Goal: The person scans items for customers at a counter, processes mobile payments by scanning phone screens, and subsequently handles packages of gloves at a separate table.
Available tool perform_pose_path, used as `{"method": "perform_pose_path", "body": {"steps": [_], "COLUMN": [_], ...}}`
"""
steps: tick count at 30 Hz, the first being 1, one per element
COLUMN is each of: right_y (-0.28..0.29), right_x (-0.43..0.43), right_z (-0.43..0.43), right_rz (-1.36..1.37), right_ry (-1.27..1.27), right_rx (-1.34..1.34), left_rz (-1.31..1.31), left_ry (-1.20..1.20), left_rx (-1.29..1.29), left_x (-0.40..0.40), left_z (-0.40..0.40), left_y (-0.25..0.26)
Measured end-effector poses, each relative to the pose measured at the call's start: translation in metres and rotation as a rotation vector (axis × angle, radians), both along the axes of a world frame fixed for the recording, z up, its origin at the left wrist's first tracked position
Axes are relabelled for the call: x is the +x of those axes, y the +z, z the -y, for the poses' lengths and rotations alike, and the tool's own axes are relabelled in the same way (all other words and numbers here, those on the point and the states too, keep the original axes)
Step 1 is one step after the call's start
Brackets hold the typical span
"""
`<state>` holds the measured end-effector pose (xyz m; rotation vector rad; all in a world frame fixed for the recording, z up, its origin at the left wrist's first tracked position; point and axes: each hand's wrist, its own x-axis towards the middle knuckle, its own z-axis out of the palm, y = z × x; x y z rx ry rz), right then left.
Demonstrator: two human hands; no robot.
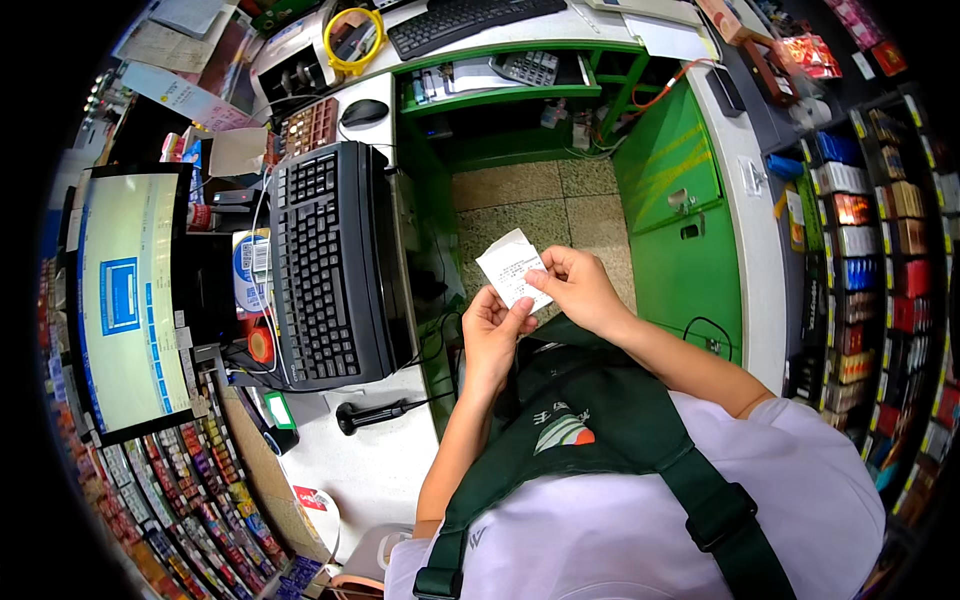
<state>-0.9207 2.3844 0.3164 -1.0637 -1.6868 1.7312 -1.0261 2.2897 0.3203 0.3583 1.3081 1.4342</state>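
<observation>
A small folded paper receipt [513,264] with printed text is held out in front of my green apron [592,420]. My left hand [495,319] pinches its lower edge, the thumb lying on the printed face. On the right side, my right hand [581,285] grips the paper with its thumb pressed on the front and its fingers behind. Both hands are above the tiled floor [517,202], between the counter and a green cabinet [679,202]. The fingers behind the paper are partly hidden.
To the left, a black keyboard [319,270], a lit monitor [135,292] and a handheld barcode scanner [371,414] occupy the white counter [352,465]. A calculator [525,67] sits in an open green drawer [502,103]. Packets fill a rack [855,277] on the right.
</observation>
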Motion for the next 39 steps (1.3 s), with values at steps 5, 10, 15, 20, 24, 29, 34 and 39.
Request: {"method": "perform_pose_path", "body": {"steps": [5,10,15,20,24,29,34,39], "right_y": [0.002,0.014,0.013,0.006,-0.001,-0.046,-0.134,-0.150], "right_x": [0.020,0.056,0.109,0.160,0.200,0.315,0.385,0.364], "right_z": [-0.055,-0.123,-0.181,-0.215,-0.242,-0.314,-0.333,-0.341], "right_rz": [-0.007,0.037,0.083,0.176,0.425,0.825,1.249,1.259], "right_ry": [0.058,0.079,0.037,-0.021,-0.045,-0.600,-0.679,-0.710], "right_rx": [-0.025,0.240,0.307,0.342,0.247,0.038,-0.201,-0.148], "left_rz": [-0.071,-0.161,-0.109,-0.064,-0.059,-0.039,0.056,0.137], "left_ry": [-0.041,0.123,-0.055,-0.117,-0.282,-0.384,-0.407,-0.313], "left_rx": [-0.073,-0.082,-0.036,-0.031,-0.082,-0.167,-0.402,-0.420], "left_x": [0.023,0.080,0.115,0.163,0.170,0.182,0.179,0.160], "left_z": [-0.046,-0.107,-0.171,-0.229,-0.262,-0.277,-0.259,-0.243], "left_y": [0.010,0.004,0.001,0.012,-0.001,-0.007,-0.019,-0.027]}}
